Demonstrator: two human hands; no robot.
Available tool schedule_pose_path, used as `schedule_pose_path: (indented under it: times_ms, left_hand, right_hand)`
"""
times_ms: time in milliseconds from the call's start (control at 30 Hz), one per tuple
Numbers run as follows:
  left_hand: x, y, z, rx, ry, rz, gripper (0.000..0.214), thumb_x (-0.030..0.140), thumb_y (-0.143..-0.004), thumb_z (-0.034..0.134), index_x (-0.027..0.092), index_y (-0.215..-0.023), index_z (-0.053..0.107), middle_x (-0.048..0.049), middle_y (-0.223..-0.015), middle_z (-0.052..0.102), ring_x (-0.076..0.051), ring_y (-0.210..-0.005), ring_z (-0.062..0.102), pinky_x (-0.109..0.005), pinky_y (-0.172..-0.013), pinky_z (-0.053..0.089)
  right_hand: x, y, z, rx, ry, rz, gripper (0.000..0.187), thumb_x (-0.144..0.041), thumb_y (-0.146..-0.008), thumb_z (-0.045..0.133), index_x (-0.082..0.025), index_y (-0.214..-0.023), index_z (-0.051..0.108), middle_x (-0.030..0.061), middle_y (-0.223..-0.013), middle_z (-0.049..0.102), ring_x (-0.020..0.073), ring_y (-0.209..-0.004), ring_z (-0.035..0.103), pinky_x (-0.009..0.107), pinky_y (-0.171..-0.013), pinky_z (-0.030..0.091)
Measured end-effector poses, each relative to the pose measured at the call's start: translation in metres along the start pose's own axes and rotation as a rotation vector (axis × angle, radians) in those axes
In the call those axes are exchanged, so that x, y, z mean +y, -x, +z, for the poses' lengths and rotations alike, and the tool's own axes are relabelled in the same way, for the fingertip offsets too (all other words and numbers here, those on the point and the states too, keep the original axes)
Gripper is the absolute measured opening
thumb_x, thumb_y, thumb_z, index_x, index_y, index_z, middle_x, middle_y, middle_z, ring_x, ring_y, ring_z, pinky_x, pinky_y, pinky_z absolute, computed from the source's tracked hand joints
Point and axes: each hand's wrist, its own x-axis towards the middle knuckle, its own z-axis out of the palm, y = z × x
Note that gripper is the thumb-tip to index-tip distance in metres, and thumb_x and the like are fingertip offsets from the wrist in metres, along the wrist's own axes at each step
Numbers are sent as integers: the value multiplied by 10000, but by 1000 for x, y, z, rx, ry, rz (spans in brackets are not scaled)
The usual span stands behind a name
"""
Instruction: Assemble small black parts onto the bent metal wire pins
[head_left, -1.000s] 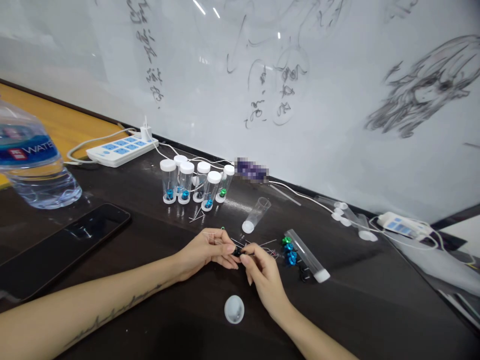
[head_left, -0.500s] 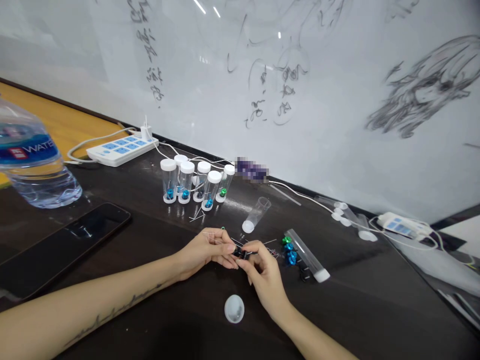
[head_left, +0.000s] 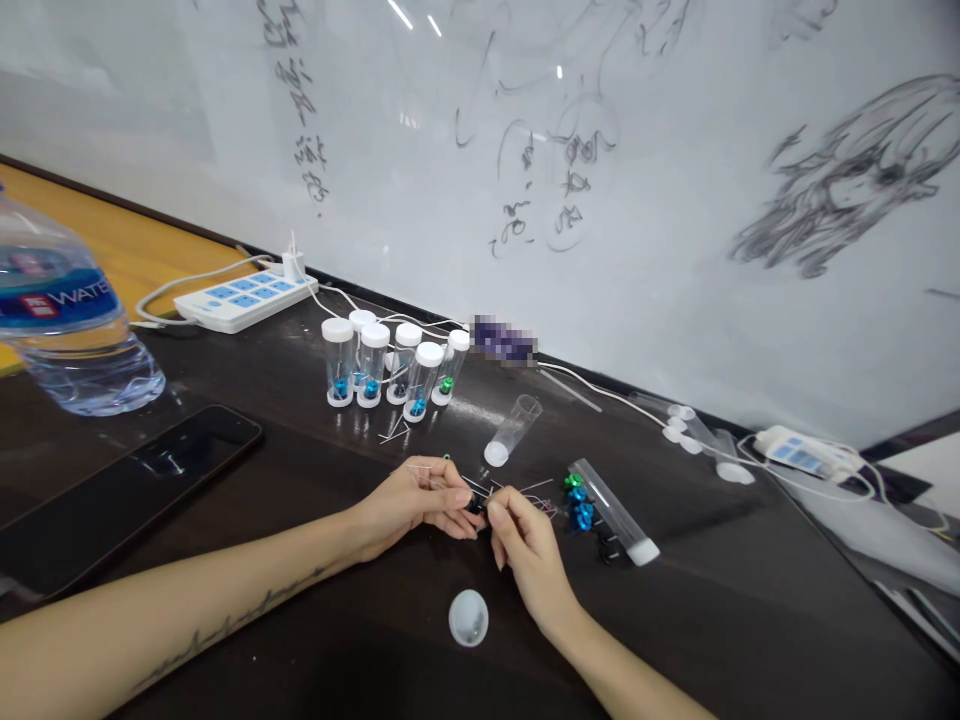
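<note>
My left hand point(head_left: 409, 505) and my right hand point(head_left: 525, 550) meet at the middle of the dark table, fingertips pinched together on a small black part point(head_left: 474, 503) with thin wire leads. Loose thin wires point(head_left: 525, 488) lie just beyond the fingers. To the right sit small blue and green metallic parts point(head_left: 577, 505) beside a clear tube point(head_left: 615, 510) lying on its side. A white cap point(head_left: 469, 617) rests on the table near my right wrist. Another open clear tube point(head_left: 512, 428) lies further back.
Several capped vials point(head_left: 390, 362) with blue or green parts stand at the back. A black phone point(head_left: 127, 490) and a water bottle point(head_left: 67, 320) are at the left, a white power strip point(head_left: 240, 297) behind. White caps point(head_left: 679, 425), cables and a charger point(head_left: 802, 450) lie at the right by the whiteboard.
My right fingers shifted slightly on the small part between both hands. Everything else stayed in place.
</note>
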Motion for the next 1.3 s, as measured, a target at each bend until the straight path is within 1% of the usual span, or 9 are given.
schedule_pose_path:
  times_ms: [233, 333, 500, 600, 767, 967, 1067, 1167, 1300]
  left_hand:
    - [0, -1, -1, 29, 2, 13, 181, 246, -749, 743, 111, -755, 623, -96, -718, 751, -192, -667, 728, -245, -615, 578]
    - [-1, -1, -1, 14, 10, 4, 176, 243, -754, 740, 111, -759, 623, -97, -712, 753, -187, -661, 728, -237, -611, 577]
    - [-1, 0, 0, -22, -2, -1, 187, 251, -750, 744, 105, -781, 632, -120, -741, 761, -192, -673, 730, -249, -621, 581]
    - [-1, -1, -1, 9, 2, 5, 185, 252, -751, 744, 108, -769, 628, -101, -708, 754, -188, -660, 728, -243, -616, 578]
    - [-2, -1, -1, 7, 5, 6, 192, 254, -745, 750, 115, -764, 618, -95, -702, 752, -195, -661, 729, -246, -607, 574]
    - [0, 0, 0, 4, -9, 10, 197, 271, -748, 745, 116, -772, 625, -120, -771, 763, -204, -699, 729, -260, -629, 566]
    - [0, -1, -1, 24, -18, 10, 202, 279, -746, 746, 115, -761, 628, -109, -744, 759, -198, -686, 727, -249, -622, 564]
    - [0, -1, -1, 24, -16, 12, 197, 273, -752, 742, 114, -764, 626, -107, -742, 757, -193, -679, 727, -248, -624, 569]
    - [0, 0, -1, -9, -11, 5, 189, 262, -758, 737, 112, -771, 623, -116, -752, 759, -193, -682, 729, -250, -624, 575]
  right_hand:
    - [1, 1, 2, 64, 0, -37, 195, -354, -878, 619, -210, -969, 524, -60, -629, 498, 82, -426, 397, 214, -434, 296]
    - [-2, 0, 0, 32, -1, -16, 177, -364, -897, 592, -196, -886, 537, -71, -570, 466, 81, -425, 395, 211, -440, 297]
    - [-6, -2, 0, -45, 28, -6, 358, -403, -964, 449, -178, -696, 524, -53, -508, 446, 96, -441, 411, 220, -456, 303]
    - [-4, -1, 0, 2, 40, 7, 212, -399, -914, 554, -193, -864, 550, -80, -506, 416, 97, -424, 383, 218, -450, 282]
    - [0, 0, 0, 18, -7, 9, 228, -411, -894, 582, -206, -976, 523, -91, -514, 412, 96, -415, 381, 211, -438, 278]
    - [1, 0, 0, 1, 39, 6, 313, -397, -965, 453, -181, -750, 525, -71, -489, 418, 87, -419, 395, 214, -454, 291]
    - [1, 1, 1, 29, 38, 12, 192, -384, -922, 544, -194, -903, 538, -91, -498, 406, 90, -413, 388, 211, -446, 283]
    - [-1, 1, 1, 49, 47, 11, 203, -381, -894, 591, -202, -967, 530, -97, -489, 414, 99, -419, 391, 214, -452, 291]
    - [-3, 0, 0, -1, 45, 0, 286, -393, -948, 490, -187, -755, 530, -62, -525, 443, 97, -445, 414, 223, -470, 305]
